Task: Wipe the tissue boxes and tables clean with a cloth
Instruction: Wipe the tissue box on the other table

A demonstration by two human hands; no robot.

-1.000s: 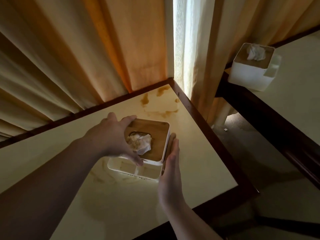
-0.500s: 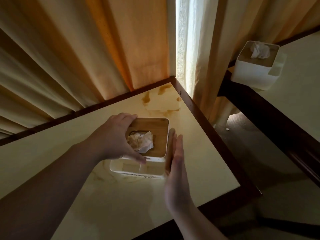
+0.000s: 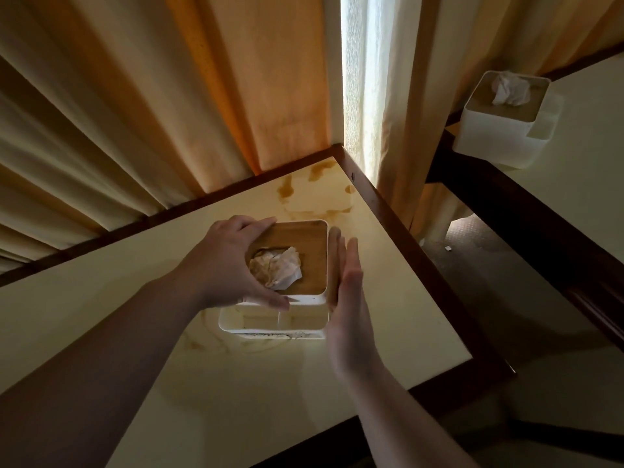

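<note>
Holding the tissue box (image 3: 305, 265) from above, my left hand (image 3: 229, 265) curls over its left side, fingers bent round the far edge of the wooden lid (image 3: 304, 239) and thumb hooked on the near white rim. My right hand (image 3: 346, 298) stands flat and upright against the box's right wall, fingers straight and together, gripping nothing. The box sits on the near table (image 3: 388, 298), toward its far right corner, with a crumpled tissue (image 3: 278, 268) poking out of the lid's opening. On the side facing me it has a low white tray section (image 3: 273, 324) split into two compartments. Brownish stains (image 3: 287, 190) mark the tabletop beyond the box, near the corner, and a fainter ring shows just in front of it. A dark wooden frame borders the table. Curtains (image 3: 169, 96) hang behind, with a bright gap of daylight. A second tissue box (image 3: 503, 119) stands on another table (image 3: 574, 197) well off to my right.
</note>
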